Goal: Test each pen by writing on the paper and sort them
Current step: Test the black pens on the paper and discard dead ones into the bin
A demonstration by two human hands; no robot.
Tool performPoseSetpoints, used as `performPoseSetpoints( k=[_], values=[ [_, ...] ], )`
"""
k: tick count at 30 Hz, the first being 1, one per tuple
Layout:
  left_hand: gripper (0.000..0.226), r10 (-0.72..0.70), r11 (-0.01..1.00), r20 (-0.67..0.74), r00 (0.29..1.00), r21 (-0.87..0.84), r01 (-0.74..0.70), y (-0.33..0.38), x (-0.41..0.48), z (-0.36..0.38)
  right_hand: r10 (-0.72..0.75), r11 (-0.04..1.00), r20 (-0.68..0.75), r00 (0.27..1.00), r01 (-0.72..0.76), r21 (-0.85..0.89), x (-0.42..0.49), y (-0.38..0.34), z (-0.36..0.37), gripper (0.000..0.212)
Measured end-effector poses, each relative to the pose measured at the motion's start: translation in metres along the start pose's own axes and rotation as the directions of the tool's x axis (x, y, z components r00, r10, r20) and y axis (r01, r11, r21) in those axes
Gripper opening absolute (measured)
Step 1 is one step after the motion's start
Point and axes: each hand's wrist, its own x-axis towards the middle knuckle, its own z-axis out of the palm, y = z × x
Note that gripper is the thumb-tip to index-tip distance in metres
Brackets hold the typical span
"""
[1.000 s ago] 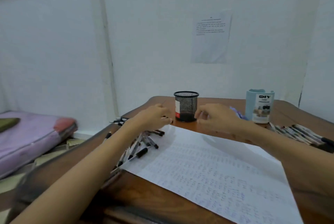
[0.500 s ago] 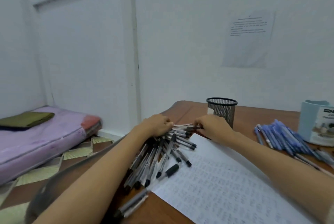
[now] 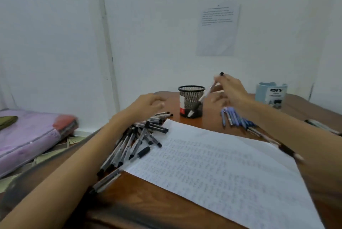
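A large white paper (image 3: 218, 169) covered in rows of small writing lies on the brown wooden table (image 3: 166, 208). A heap of several black-capped pens (image 3: 137, 140) lies at the paper's left edge. My left hand (image 3: 148, 105) hovers over the far end of that heap, fingers loosely curled, holding nothing. My right hand (image 3: 231, 88) is raised and grips one black-capped pen (image 3: 203, 97), which slants down in front of the black mesh cup (image 3: 191, 101). A bunch of blue pens (image 3: 235, 117) lies to the right of the cup.
A pale blue holder (image 3: 271, 95) with a label stands at the far right. More pens (image 3: 322, 126) lie at the right table edge. A printed sheet (image 3: 217, 29) hangs on the white wall. A purple mattress (image 3: 31, 136) lies on the floor to the left.
My right hand has lifted away from the black pen heap with one pen and moved right, above the mesh cup. My left hand has let go and stays over the heap.
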Motion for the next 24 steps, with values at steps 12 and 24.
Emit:
performPoseSetpoints(
  k=[12,24],
  values=[
    [0.036,0.431,0.891,0.379,0.819,-0.033,-0.454,0.116,0.000,0.071,0.213,0.975,-0.047,0.976,-0.209,0.071,-0.079,0.034,-0.121,0.024],
    [0.039,0.435,0.883,0.441,0.785,-0.040,-0.467,0.112,-0.002,0.083,0.312,0.913,-0.023,0.950,-0.293,0.284,-0.082,0.030,-0.095,0.011]
  ],
)
